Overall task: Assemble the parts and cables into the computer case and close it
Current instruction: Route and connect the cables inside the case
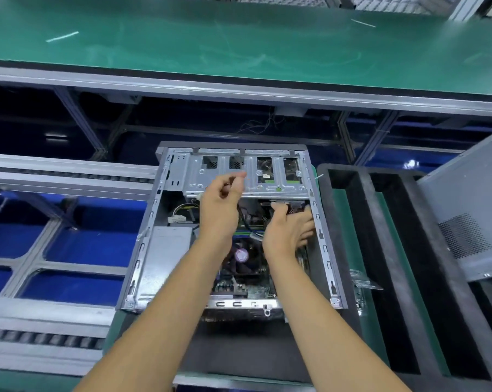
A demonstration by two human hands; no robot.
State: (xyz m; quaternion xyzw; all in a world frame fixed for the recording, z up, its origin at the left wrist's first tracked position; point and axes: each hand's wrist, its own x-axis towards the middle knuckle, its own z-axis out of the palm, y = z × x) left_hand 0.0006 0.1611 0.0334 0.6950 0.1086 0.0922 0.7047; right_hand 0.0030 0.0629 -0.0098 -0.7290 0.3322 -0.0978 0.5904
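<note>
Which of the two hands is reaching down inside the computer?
The right hand: its fingers dip into the open case near the right wall, while the left hand hovers above the drive cage.

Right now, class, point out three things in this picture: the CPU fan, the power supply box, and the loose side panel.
CPU fan point(241, 254), head view: its round pink hub label.
Power supply box point(165, 250), head view: its flat grey top.
Side panel point(465, 219), head view: bare metal above the vent holes.

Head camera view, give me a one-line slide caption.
Both hands work inside the open case: left hand pinching a black cable, right hand reaching near the drive cage.
</note>
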